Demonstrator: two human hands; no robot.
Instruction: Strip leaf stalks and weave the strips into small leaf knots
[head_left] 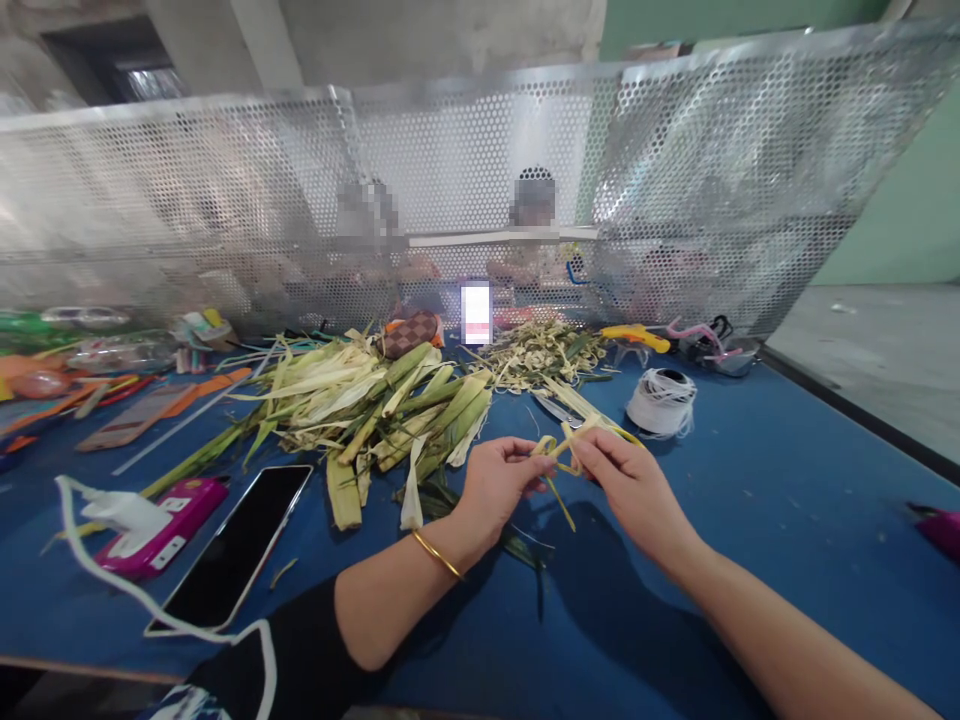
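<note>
Between both hands, just above the blue table, is a thin pale yellow-green strip of corn husk, bent into small loops with a tail hanging down. My left hand pinches its left side between thumb and fingers. On the other side, my right hand pinches the strip with thumb and forefinger. A large heap of green and pale corn husks lies to the left of my hands. Behind them sits a pile of small husk pieces, with scissors partly under a husk.
On the blue table, a spool of white string stands at right. A dark phone and a magenta power strip with a white cable lie at left. A perforated metal screen rises behind, people beyond it. A yellow-handled tool lies back right.
</note>
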